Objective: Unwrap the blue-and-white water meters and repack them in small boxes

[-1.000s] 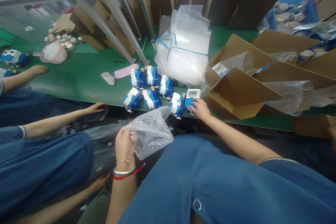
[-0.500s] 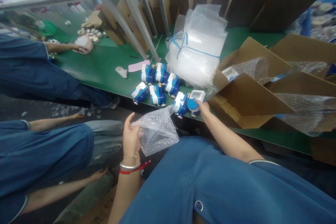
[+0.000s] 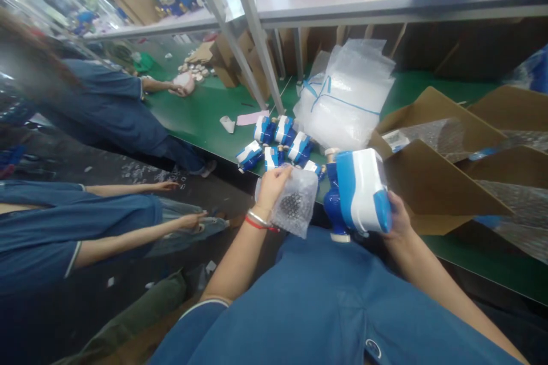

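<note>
My right hand (image 3: 398, 217) grips a blue and white water meter (image 3: 362, 191) by its right side, raised in front of me above the table edge. The meter has a blue body with pale caps on its pipe ends. To its left, my left hand (image 3: 274, 185) pinches a bubble-wrap bag (image 3: 295, 202) by its upper edge; the bag hangs below the fingers. The bag and the meter are apart. Behind them several more blue and white water meters (image 3: 299, 148) sit on the green table (image 3: 180, 120), one partly hidden behind the held meter.
A stack of plastic bags (image 3: 342, 102) tied with blue string lies behind the meters. Open cardboard boxes (image 3: 445, 182) with bubble-wrapped things stand at right. A shelf (image 3: 282, 8) on metal posts (image 3: 252, 28) runs above. Co-workers (image 3: 115, 108) stand at left.
My right hand has lifted a meter off the table and brought it up towards me. My left hand has moved right with the bag, and the view has shifted.
</note>
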A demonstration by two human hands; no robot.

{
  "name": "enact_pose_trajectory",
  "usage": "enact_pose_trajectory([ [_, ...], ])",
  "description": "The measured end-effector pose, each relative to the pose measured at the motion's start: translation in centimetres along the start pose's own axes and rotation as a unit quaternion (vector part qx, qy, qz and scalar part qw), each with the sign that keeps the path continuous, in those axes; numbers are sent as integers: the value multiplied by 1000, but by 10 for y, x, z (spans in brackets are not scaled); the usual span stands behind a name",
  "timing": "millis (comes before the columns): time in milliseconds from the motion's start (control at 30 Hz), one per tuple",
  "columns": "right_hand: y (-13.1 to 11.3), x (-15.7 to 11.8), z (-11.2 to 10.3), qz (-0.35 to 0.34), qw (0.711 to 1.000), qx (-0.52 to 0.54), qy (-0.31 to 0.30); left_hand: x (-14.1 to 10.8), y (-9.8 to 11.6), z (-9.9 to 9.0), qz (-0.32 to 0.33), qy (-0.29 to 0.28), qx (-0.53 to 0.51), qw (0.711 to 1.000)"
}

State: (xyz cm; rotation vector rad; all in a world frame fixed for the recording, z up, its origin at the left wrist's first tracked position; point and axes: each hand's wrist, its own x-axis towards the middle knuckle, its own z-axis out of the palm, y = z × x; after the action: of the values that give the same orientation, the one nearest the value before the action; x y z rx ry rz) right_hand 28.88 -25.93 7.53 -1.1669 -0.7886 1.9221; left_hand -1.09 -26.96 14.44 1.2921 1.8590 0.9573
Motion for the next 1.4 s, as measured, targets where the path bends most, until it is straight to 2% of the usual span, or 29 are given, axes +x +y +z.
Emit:
enact_pose_trajectory([
  [67,-6,-8,10,15,999,-36,-32,12,9,15,1,-8,-36,999],
  [167,-15,-14,31,50,988,-70,-129,21,21,26,2,-33,-95,995],
  [267,-23,-13,48,61,971,-58,-222,21,29,20,19,-30,-100,994],
  [367,-25,-9,58,41,965,-58,-253,16,38,9,120,-40,2,992],
  [467,-23,-4,64,18,965,-103,-241,9,55,10,222,-58,146,962],
  [600,-15,1,73,26,965,-145,-217,-1,76,29,286,-85,322,898],
  [700,0,4,74,25,974,-95,-203,-13,77,45,352,-109,413,833],
  [767,13,7,69,45,984,-26,-168,-22,70,49,390,-116,430,806],
  [833,26,12,59,57,990,28,-123,-29,59,48,403,-103,427,802],
  [900,36,18,51,40,994,38,-93,-34,53,46,398,-81,421,811],
  [967,41,24,46,16,996,25,-85,-34,57,51,400,-76,413,815],
  [1033,44,30,46,6,996,24,-89,-32,71,63,422,-106,405,804],
  [1133,46,35,48,0,993,50,-105,-26,99,85,436,-186,412,778],
  [1200,45,35,47,-1,991,77,-106,-25,108,89,444,-215,413,766],
  [1233,43,34,46,0,991,93,-100,-25,107,86,452,-210,410,764],
  [1300,39,31,44,6,989,122,-83,-29,95,73,467,-164,400,771],
  [1400,23,21,39,-31,989,124,-77,-41,69,54,461,-92,364,804],
])
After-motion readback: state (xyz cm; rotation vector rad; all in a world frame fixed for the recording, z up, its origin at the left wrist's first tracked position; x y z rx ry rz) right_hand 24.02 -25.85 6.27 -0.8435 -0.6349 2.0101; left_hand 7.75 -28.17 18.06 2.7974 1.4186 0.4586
